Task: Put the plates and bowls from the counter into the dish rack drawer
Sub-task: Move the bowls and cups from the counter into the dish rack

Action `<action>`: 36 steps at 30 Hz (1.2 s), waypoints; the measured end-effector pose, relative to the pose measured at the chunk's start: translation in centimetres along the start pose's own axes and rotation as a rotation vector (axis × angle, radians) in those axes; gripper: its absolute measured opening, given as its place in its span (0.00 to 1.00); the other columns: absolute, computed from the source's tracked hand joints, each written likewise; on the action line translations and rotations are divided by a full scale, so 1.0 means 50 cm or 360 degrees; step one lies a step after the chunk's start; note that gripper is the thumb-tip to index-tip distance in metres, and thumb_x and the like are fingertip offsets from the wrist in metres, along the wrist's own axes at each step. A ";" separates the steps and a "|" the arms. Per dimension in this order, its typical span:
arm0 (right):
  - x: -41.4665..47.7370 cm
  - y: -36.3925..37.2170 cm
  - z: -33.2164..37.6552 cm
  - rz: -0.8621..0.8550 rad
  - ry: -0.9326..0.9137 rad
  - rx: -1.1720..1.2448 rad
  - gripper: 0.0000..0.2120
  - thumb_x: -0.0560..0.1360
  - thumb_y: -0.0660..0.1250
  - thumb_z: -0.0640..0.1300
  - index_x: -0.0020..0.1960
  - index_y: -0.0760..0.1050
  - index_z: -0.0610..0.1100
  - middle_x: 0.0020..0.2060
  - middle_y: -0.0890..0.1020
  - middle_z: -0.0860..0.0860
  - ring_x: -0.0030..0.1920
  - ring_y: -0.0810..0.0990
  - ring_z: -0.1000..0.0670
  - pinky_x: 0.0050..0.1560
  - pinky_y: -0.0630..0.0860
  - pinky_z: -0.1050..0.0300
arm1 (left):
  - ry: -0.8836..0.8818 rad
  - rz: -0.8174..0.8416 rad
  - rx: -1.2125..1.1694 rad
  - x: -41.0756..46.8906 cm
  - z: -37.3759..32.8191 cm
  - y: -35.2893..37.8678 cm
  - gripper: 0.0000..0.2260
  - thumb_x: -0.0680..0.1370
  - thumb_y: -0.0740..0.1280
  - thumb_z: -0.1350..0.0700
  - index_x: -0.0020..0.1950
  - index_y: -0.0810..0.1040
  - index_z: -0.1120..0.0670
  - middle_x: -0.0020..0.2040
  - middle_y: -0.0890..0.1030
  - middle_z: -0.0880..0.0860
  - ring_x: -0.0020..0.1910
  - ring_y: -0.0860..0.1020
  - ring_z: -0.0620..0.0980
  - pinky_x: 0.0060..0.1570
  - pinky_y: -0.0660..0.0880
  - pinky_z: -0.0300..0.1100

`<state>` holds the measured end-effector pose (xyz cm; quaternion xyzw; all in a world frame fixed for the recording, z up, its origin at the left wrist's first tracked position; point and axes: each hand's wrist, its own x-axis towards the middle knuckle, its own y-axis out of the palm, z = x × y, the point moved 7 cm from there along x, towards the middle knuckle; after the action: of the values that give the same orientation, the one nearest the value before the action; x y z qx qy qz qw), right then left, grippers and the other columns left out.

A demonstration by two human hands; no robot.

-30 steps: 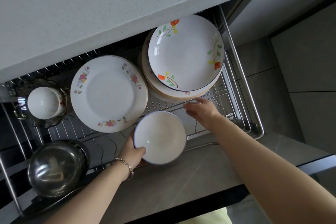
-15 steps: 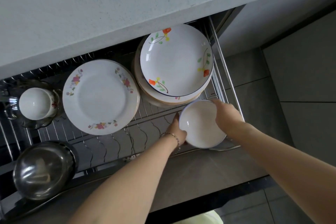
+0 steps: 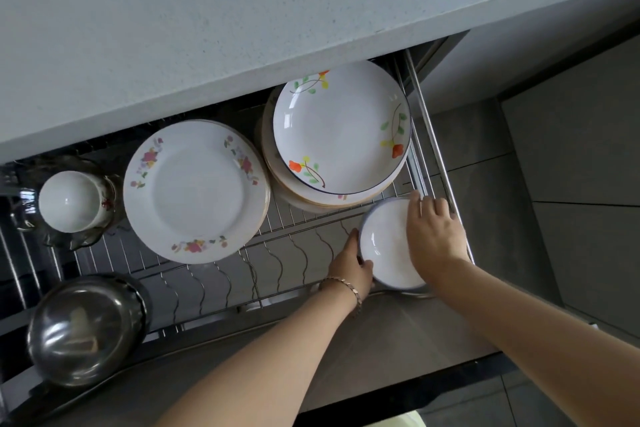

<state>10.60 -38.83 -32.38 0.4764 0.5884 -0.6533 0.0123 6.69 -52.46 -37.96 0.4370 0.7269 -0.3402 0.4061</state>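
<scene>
White bowl (image 3: 391, 246) now sits in the front right corner of the dish rack drawer (image 3: 207, 284), just in front of the orange-flower plate stack (image 3: 341, 128) and close to the right-hand rail.

Change over the last second: the bowl was at the middle front of the rack, carried by the left hand alone, while the right hand rested on the wires by the plate stack. It has since travelled right, and the right hand has joined it.

Hands: the left hand (image 3: 349, 265) grips the bowl's left rim, thumb on the edge. The right hand (image 3: 434, 236) curves over the right rim and holds it, one fingertip reaching the far edge. Neither has let go.

Whether the bowl's base already rests on the wires: cannot tell, since the hands cover both sides.

Elsewhere in the drawer: pink-flower plates (image 3: 195, 191) at centre, white cup (image 3: 71, 201) at left, steel bowl (image 3: 83, 329) at front left. The visible part of the desk (image 3: 242, 10) shows no dishes.

Judgement: placement of this bowl is nearly done; release is the remaining step.
</scene>
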 end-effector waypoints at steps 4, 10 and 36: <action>-0.010 -0.029 -0.002 0.0056 -0.0067 0.0014 0.32 0.73 0.60 0.36 0.74 0.52 0.38 0.69 0.63 0.44 0.68 0.64 0.44 0.65 0.67 0.53 | -0.0056 0.0057 0.0122 -0.005 -0.003 -0.017 0.28 0.77 0.60 0.59 0.75 0.55 0.48 0.63 0.76 0.61 0.59 0.77 0.60 0.60 0.75 0.54; -0.054 -0.124 0.083 0.0266 -0.0257 0.0018 0.20 0.73 0.60 0.36 0.65 0.69 0.45 0.61 0.75 0.47 0.63 0.72 0.45 0.58 0.72 0.54 | 0.0025 -0.0086 0.0311 -0.082 -0.035 -0.171 0.17 0.78 0.59 0.57 0.67 0.70 0.55 0.62 0.78 0.58 0.60 0.77 0.55 0.61 0.73 0.46; 0.038 -0.831 1.084 0.0497 -0.0152 0.2670 0.27 0.74 0.64 0.56 0.66 0.66 0.40 0.60 0.74 0.37 0.55 0.81 0.41 0.50 0.79 0.53 | 0.0411 -0.1237 0.0156 -0.453 0.023 -1.256 0.12 0.77 0.59 0.61 0.59 0.75 0.57 0.49 0.76 0.51 0.44 0.72 0.46 0.43 0.68 0.34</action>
<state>-47.33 -67.34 -10.07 0.3753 -0.1635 -0.8829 -0.2298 -43.68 -85.82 -9.61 0.1879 0.8657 -0.4448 0.1316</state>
